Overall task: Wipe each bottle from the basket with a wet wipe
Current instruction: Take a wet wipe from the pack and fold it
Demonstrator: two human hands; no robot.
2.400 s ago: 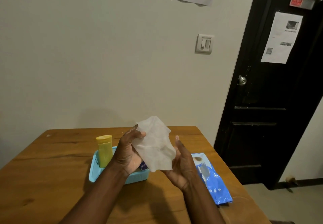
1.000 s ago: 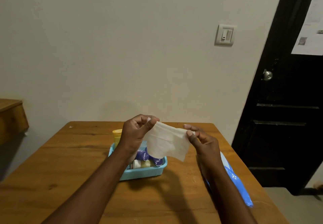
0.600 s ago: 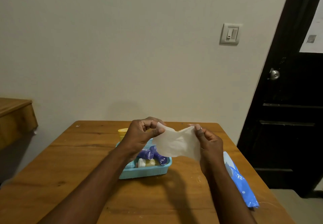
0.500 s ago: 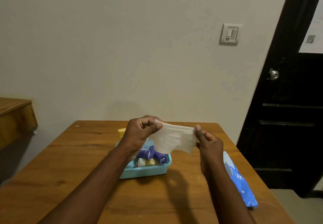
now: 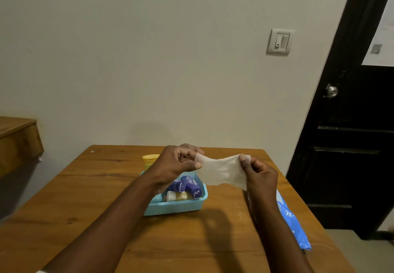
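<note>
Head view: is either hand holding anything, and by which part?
Both hold the wet wipe, stretched above the basket. The left hand pinches its left upper edge and the right hand pinches its right upper edge.

wooden table [image 5: 85,219] | wall switch [image 5: 279,42] | black door [image 5: 349,144], round knob [image 5: 331,91]

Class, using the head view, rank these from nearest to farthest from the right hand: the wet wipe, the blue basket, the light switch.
1. Wet wipe: pinched in the right hand.
2. Blue basket: on the table, lower left.
3. Light switch: high on the wall.
</note>
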